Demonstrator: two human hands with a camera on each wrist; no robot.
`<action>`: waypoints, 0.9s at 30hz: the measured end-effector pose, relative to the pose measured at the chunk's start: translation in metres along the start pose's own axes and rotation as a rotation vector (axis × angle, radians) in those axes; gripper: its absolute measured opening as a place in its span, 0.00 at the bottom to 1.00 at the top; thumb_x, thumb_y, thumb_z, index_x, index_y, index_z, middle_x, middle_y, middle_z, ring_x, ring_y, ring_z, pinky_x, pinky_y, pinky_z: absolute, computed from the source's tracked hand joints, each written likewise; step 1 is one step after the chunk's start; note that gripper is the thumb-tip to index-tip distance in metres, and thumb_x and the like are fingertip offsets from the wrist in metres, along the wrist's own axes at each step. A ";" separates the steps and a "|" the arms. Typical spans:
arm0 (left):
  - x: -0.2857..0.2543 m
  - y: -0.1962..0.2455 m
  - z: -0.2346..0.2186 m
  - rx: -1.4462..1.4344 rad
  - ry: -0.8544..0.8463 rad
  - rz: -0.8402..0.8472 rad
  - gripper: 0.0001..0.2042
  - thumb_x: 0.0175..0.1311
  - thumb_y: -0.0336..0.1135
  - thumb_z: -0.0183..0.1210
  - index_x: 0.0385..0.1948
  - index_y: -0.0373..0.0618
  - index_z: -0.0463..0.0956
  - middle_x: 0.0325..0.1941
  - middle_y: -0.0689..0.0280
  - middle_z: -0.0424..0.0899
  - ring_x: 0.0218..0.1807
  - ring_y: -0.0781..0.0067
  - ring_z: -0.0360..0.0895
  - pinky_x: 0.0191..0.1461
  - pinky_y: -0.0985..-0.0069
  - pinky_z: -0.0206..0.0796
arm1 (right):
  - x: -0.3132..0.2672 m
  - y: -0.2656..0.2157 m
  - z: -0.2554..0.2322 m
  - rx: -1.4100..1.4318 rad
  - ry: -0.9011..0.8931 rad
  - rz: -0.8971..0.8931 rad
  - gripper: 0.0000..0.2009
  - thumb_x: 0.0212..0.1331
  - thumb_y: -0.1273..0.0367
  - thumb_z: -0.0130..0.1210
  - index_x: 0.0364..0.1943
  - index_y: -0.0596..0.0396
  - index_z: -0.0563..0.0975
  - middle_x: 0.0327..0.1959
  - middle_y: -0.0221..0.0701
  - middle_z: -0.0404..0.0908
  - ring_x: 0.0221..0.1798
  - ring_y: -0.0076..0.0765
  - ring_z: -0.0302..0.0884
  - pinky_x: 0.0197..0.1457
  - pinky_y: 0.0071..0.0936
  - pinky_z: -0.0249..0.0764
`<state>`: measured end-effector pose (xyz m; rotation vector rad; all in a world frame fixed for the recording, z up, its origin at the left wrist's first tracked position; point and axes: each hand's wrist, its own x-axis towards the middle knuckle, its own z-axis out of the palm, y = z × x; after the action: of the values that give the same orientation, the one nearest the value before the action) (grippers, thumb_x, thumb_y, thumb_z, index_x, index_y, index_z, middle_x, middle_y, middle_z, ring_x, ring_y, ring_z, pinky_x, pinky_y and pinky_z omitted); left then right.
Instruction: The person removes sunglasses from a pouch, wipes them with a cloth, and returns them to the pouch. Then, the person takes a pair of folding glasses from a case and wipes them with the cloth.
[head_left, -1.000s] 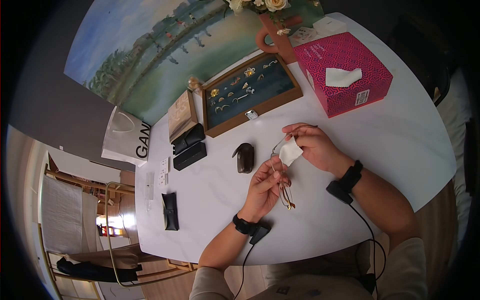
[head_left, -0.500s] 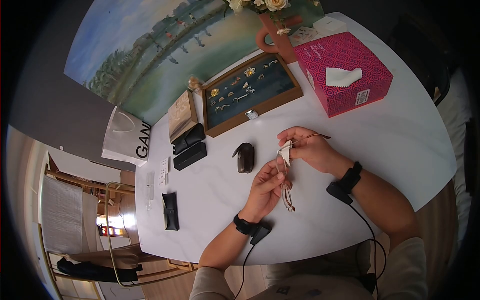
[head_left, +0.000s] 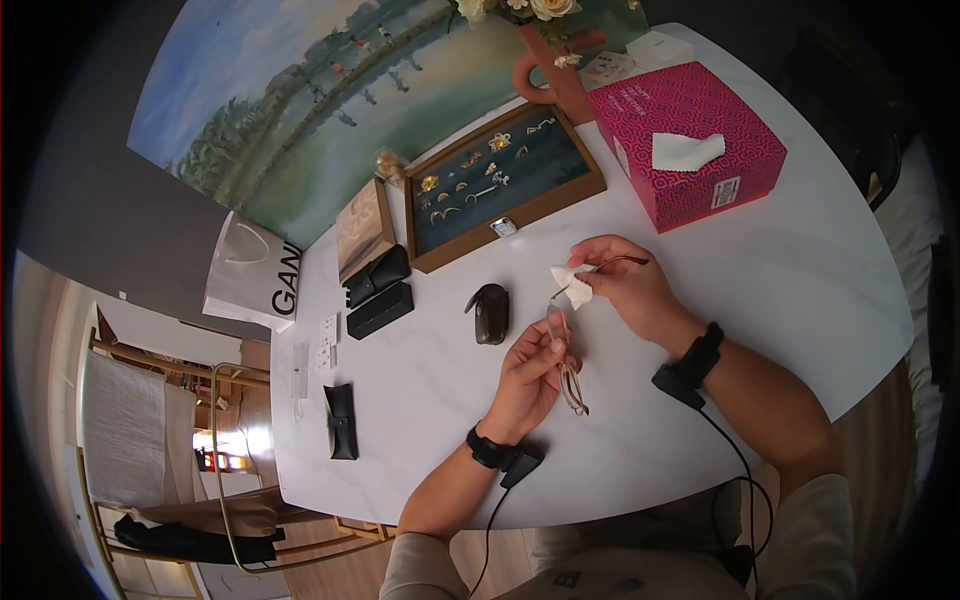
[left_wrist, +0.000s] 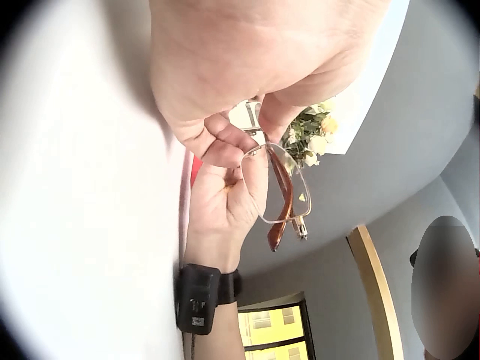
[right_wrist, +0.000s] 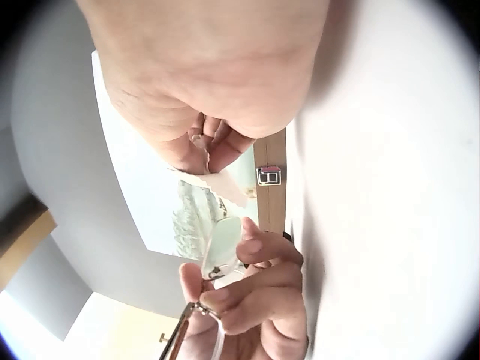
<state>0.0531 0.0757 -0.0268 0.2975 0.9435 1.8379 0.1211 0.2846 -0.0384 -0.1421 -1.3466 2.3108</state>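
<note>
Thin-rimmed eyeglasses (head_left: 570,385) are pinched near the bridge by my left hand (head_left: 527,383), one lens hanging below the fingers, the other above. In the left wrist view a clear lens (left_wrist: 289,206) and a brown temple tip (left_wrist: 275,238) stick out past the fingers. My right hand (head_left: 635,295) pinches a white cloth (head_left: 572,284) between thumb and fingers, with a brown temple (head_left: 625,260) across it. The right wrist view shows the cloth (right_wrist: 223,186) a little apart from the upper lens (right_wrist: 225,244).
A brown glasses case (head_left: 490,316) stands beyond my left hand. Farther back are a jewellery tray (head_left: 425,262), a pink box (head_left: 690,205) bearing another white cloth (head_left: 688,152), and black cases (head_left: 380,311). A black pouch (head_left: 341,422) lies at the left of the white table (head_left: 430,400).
The cloth, which was over the upper lens, has moved up and away from it in my right hand. My left hand keeps its hold, and the glasses have turned slightly.
</note>
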 end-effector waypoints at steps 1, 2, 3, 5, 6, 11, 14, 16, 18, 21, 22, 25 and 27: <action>0.000 0.000 -0.001 -0.007 0.002 0.005 0.17 0.74 0.28 0.60 0.61 0.40 0.73 0.50 0.66 0.81 0.41 0.77 0.81 0.51 0.72 0.74 | 0.000 -0.001 -0.001 0.000 0.000 0.000 0.15 0.65 0.83 0.59 0.54 0.59 0.79 0.51 0.32 0.83 0.57 0.26 0.80 0.61 0.25 0.78; 0.000 0.000 -0.001 -0.007 0.002 0.005 0.17 0.74 0.28 0.60 0.61 0.40 0.73 0.50 0.66 0.81 0.41 0.77 0.81 0.51 0.72 0.74 | 0.001 -0.002 -0.001 0.035 0.032 -0.006 0.15 0.65 0.83 0.59 0.55 0.60 0.79 0.50 0.32 0.84 0.57 0.26 0.80 0.61 0.25 0.78; 0.000 0.000 -0.002 -0.010 0.010 0.009 0.17 0.74 0.29 0.60 0.61 0.40 0.72 0.50 0.66 0.81 0.41 0.77 0.81 0.52 0.72 0.74 | 0.001 -0.003 -0.002 0.070 0.065 -0.012 0.15 0.65 0.82 0.59 0.55 0.60 0.79 0.50 0.32 0.84 0.56 0.26 0.80 0.62 0.25 0.77; 0.001 0.000 -0.003 -0.013 0.017 0.012 0.17 0.74 0.29 0.60 0.61 0.40 0.72 0.50 0.66 0.81 0.42 0.77 0.81 0.52 0.72 0.73 | 0.004 0.000 -0.006 0.126 0.068 -0.015 0.14 0.66 0.82 0.59 0.55 0.60 0.79 0.50 0.32 0.84 0.55 0.26 0.80 0.62 0.25 0.77; 0.001 0.000 -0.004 -0.023 0.017 0.016 0.17 0.74 0.29 0.60 0.61 0.40 0.72 0.50 0.66 0.81 0.42 0.77 0.81 0.52 0.72 0.73 | 0.006 0.003 -0.008 0.181 0.071 -0.017 0.14 0.66 0.81 0.59 0.55 0.60 0.79 0.50 0.32 0.84 0.55 0.26 0.80 0.63 0.25 0.76; 0.003 -0.001 -0.008 -0.054 0.008 0.053 0.16 0.74 0.30 0.61 0.61 0.40 0.72 0.50 0.65 0.81 0.42 0.76 0.81 0.52 0.73 0.74 | 0.011 0.006 -0.013 0.251 0.152 -0.058 0.13 0.68 0.80 0.59 0.55 0.61 0.78 0.50 0.32 0.83 0.54 0.27 0.80 0.63 0.25 0.75; 0.003 -0.001 -0.008 -0.067 0.035 0.074 0.16 0.74 0.30 0.61 0.59 0.40 0.73 0.50 0.65 0.82 0.42 0.76 0.81 0.52 0.73 0.74 | 0.010 0.001 -0.010 0.320 0.255 -0.061 0.12 0.69 0.79 0.59 0.55 0.61 0.78 0.50 0.33 0.83 0.55 0.27 0.80 0.64 0.26 0.75; 0.002 -0.001 -0.007 -0.068 0.047 0.084 0.15 0.74 0.30 0.61 0.59 0.41 0.73 0.50 0.66 0.82 0.42 0.76 0.81 0.53 0.73 0.75 | 0.010 0.000 -0.011 0.355 0.290 -0.074 0.12 0.69 0.78 0.59 0.55 0.62 0.78 0.50 0.34 0.83 0.55 0.28 0.80 0.65 0.27 0.74; 0.003 -0.001 -0.009 -0.071 0.034 0.092 0.15 0.74 0.30 0.61 0.59 0.41 0.73 0.50 0.66 0.82 0.42 0.76 0.81 0.53 0.73 0.76 | 0.011 0.003 -0.017 0.374 0.319 -0.089 0.13 0.69 0.77 0.60 0.55 0.62 0.77 0.50 0.35 0.82 0.57 0.28 0.79 0.66 0.28 0.74; 0.003 -0.001 -0.011 -0.094 0.015 0.099 0.15 0.75 0.30 0.60 0.60 0.42 0.73 0.50 0.66 0.82 0.43 0.77 0.82 0.53 0.73 0.77 | 0.014 0.010 -0.024 0.328 0.376 -0.097 0.13 0.69 0.76 0.61 0.55 0.62 0.77 0.51 0.35 0.83 0.58 0.29 0.79 0.65 0.28 0.74; 0.004 -0.001 -0.011 -0.114 0.009 0.099 0.16 0.75 0.29 0.60 0.60 0.42 0.73 0.51 0.66 0.82 0.44 0.77 0.82 0.54 0.72 0.77 | 0.013 0.007 -0.021 0.328 0.376 -0.097 0.13 0.69 0.76 0.61 0.55 0.62 0.77 0.51 0.35 0.83 0.58 0.29 0.79 0.65 0.28 0.74; 0.003 -0.001 -0.007 -0.095 -0.010 0.109 0.17 0.75 0.29 0.59 0.63 0.43 0.72 0.53 0.65 0.83 0.44 0.77 0.83 0.53 0.73 0.77 | 0.008 0.005 -0.012 0.245 0.121 0.059 0.14 0.69 0.76 0.59 0.57 0.64 0.77 0.53 0.36 0.83 0.59 0.30 0.80 0.64 0.28 0.75; 0.002 0.000 -0.003 -0.083 -0.014 0.109 0.18 0.76 0.29 0.59 0.64 0.43 0.71 0.54 0.65 0.82 0.44 0.77 0.83 0.52 0.74 0.77 | 0.004 0.014 -0.010 0.033 -0.101 0.156 0.15 0.70 0.77 0.57 0.58 0.65 0.77 0.54 0.39 0.83 0.58 0.31 0.81 0.62 0.29 0.76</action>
<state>0.0497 0.0760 -0.0293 0.3157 0.8538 1.9667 0.1157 0.2887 -0.0550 -0.1258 -1.3891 2.4989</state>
